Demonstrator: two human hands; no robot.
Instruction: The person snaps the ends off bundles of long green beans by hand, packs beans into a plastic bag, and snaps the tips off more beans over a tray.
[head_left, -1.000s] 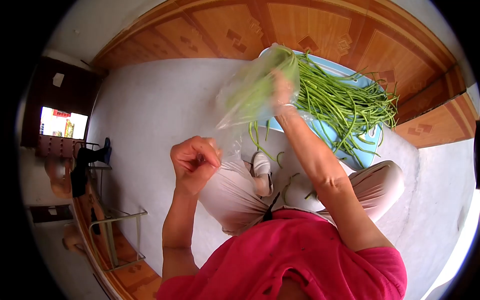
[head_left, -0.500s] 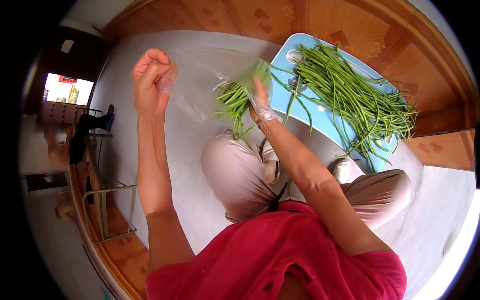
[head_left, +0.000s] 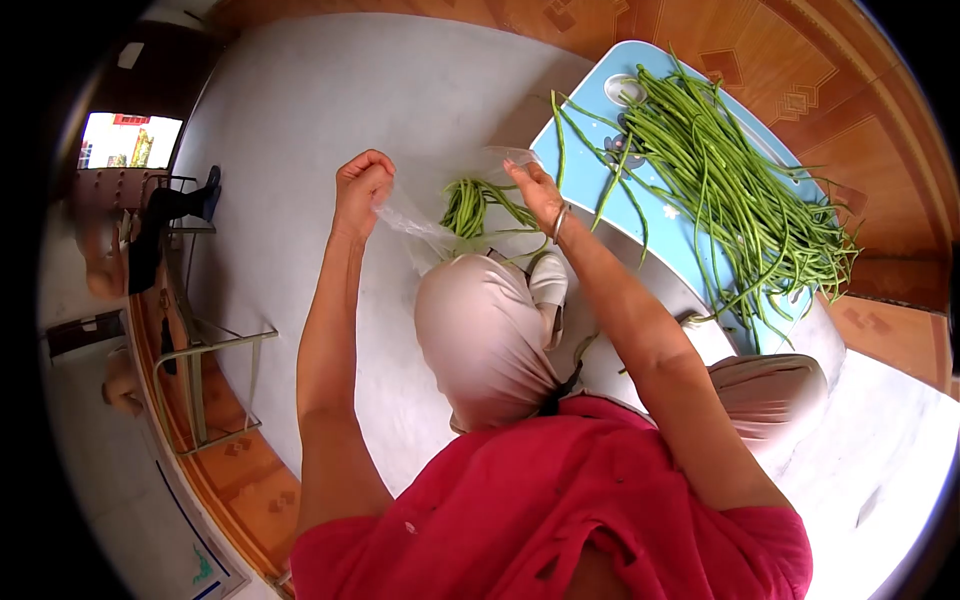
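Observation:
My left hand (head_left: 362,193) is closed in a fist on one side of a clear plastic bag (head_left: 412,232). On the bag's other side, my right hand (head_left: 538,192) pinches its edge between thumb and fingers. Between my hands lies a bundle of green long beans (head_left: 470,208), in or behind the see-through film; I cannot tell exactly which. A large heap of long beans (head_left: 715,180) spreads over a small light-blue table (head_left: 650,228) to my right, with a few loose strands near its left edge.
My bent knee (head_left: 480,330) is just below the bag. Grey floor (head_left: 300,100) stretches ahead and left. Wooden panelling (head_left: 800,70) runs behind the blue table. At the far left a person (head_left: 150,245) sits near a metal-framed chair (head_left: 215,350).
My right hand has come out of the bag, leaving the bundle of beans, and now grips the bag's edge. My left hand has moved down and right, still on the bag.

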